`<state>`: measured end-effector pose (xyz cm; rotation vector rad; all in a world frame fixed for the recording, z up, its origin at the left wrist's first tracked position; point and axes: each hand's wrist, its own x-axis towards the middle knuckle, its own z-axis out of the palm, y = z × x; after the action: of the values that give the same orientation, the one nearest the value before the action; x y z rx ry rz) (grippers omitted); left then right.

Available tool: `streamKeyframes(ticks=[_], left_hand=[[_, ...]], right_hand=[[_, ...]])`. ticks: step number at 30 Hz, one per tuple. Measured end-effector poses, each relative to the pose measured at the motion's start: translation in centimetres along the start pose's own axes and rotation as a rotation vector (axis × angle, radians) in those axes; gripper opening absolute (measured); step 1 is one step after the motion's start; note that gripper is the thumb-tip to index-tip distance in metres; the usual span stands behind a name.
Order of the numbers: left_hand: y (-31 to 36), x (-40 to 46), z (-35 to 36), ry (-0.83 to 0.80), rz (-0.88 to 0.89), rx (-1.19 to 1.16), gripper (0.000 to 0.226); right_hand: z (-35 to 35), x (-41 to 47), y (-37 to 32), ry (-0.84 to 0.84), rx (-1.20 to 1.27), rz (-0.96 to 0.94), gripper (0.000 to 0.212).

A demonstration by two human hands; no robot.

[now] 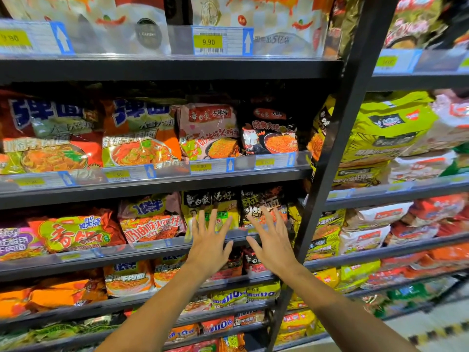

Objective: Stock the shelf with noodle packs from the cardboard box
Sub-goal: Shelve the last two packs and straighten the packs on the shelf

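Note:
Both my hands reach toward the third shelf (162,247) from the top. My left hand (209,243) is spread with straight fingers in front of a yellow-and-black noodle pack (210,204). My right hand (272,241) is spread the same way in front of a black noodle pack with orange print (262,200). Neither hand holds anything; whether the fingertips touch the packs I cannot tell. A pink-and-yellow noodle pack (149,217) stands to the left of them. The cardboard box is not in view.
Shelves above and below are packed with noodle bags, such as an orange pack (139,133) and a black pack (269,130) one level up. A dark upright post (337,138) divides this bay from another full bay (385,128) at the right. Floor with hazard stripes (436,331) shows at bottom right.

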<state>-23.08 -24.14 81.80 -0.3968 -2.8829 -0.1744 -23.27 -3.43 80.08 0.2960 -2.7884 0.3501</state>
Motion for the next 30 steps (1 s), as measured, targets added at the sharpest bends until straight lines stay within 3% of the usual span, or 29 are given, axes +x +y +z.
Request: streamKeyframes(ticks=[5,12,17,25,30], left_hand=[[-0.4,0.1,0.2,-0.028,0.026,0.048,0.073],[-1.5,-2.3,-1.8,-0.018,0.093,0.032,0.067],[-1.0,-5.1,-5.2,0.083,0.196,0.057,0.057],[2.4,-5.4,-15.1,0.321,0.283,-0.009,0.049],[3.4,-3.3,-20.1,0.327,0.219,-0.002,0.056]], right_hand=[[-1.3,1.0,-0.2,-0.080,-0.003,0.031,0.055],[-3.8,-1.6,-0.4,-0.060,0.127,-0.003,0.058],[-8.2,-4.5,-1.2,-0.066,0.192,-0.101,0.055],[-20.2,-3.1,-2.3,0.213,0.308,-0.263,0.051],[-23.7,1.4,-3.1,0.188,0.280,-0.237,0.047]])
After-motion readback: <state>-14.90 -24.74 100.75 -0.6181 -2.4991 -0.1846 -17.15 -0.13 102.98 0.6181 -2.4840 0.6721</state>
